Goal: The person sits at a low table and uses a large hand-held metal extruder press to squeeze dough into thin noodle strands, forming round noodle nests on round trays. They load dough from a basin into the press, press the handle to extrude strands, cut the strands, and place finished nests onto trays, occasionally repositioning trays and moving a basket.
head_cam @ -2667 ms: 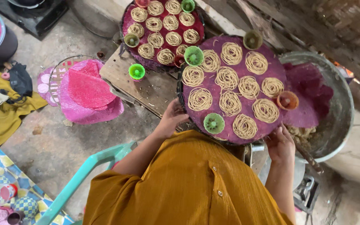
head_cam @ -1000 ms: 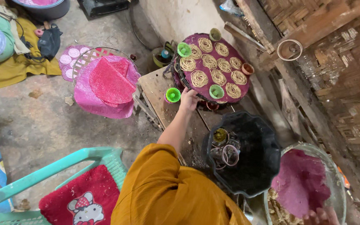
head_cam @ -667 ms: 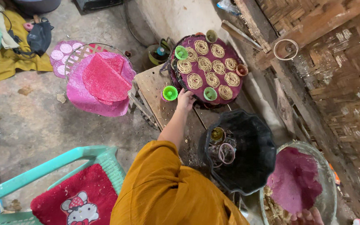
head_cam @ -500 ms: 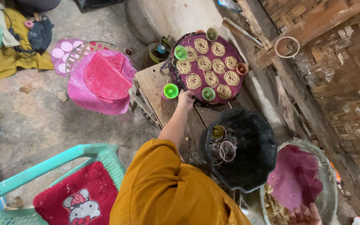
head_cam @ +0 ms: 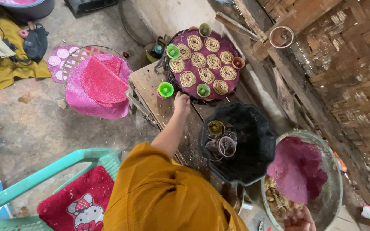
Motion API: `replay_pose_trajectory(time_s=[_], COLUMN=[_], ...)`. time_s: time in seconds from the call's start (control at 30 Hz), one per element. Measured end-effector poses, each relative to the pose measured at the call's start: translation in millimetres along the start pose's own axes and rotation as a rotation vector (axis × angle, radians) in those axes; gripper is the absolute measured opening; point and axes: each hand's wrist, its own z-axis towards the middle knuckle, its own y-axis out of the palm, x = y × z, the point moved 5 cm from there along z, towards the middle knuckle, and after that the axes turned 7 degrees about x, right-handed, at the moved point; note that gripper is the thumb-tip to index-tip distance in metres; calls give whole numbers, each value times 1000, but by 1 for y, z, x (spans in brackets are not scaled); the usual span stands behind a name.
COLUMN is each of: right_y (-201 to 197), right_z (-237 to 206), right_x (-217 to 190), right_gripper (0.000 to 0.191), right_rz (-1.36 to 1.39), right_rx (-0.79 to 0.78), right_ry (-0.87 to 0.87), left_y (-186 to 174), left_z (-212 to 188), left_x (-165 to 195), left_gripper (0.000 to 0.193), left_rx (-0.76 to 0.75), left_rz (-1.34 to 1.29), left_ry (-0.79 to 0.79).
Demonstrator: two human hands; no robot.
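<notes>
While your left hand [head_cam: 182,102] stays stretched out over the wooden tabletop [head_cam: 150,85], it now rests at the near rim of the round tray [head_cam: 232,87], fingers curled down onto the edge; I cannot tell whether they actually grip it. Compared with a moment ago, the tray sits a little farther from you and the arm is straighter, so the tray looks set down on the tabletop rather than carried. It lies flat, lined with purple cloth, and holds coils of pale noodles [head_cam: 188,78] in rows, with small green cups [head_cam: 165,89] along its near rim and just beside it. Being round, it has no real long axis; the rows of coils run away from you toward the wall. Your right hand [head_cam: 298,220] shows only at the bottom edge, beside the big metal basin [head_cam: 335,179] that holds a crumpled purple cloth [head_cam: 296,169]; whether it is open or closed cannot be told. Between the two hands stands a black scalloped basket [head_cam: 258,141] with a few cups inside. To the left, a pink cloth [head_cam: 99,85] drapes over a wire frame on the floor.
</notes>
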Motion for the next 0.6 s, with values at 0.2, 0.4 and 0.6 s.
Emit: replay_pose_trajectory(time_s=[0.2, 0.4, 0.6], right_y=[-93, -103, -56], right_z=[-10, -32, -48], right_x=[64, 159, 239], right_gripper=[44, 44, 45], right_rz=[-303, -516, -457], right_rx=[288, 193, 22], right_ry=[315, 453, 264], left_y=[-102, -152, -188], left_z=[-17, 1, 36], left_x=[-27, 4, 25], left_gripper=[57, 46, 38], left_rx=[-52, -389, -758], left_rz=[306, 689, 1144], left_ry=[-149, -572, -1128])
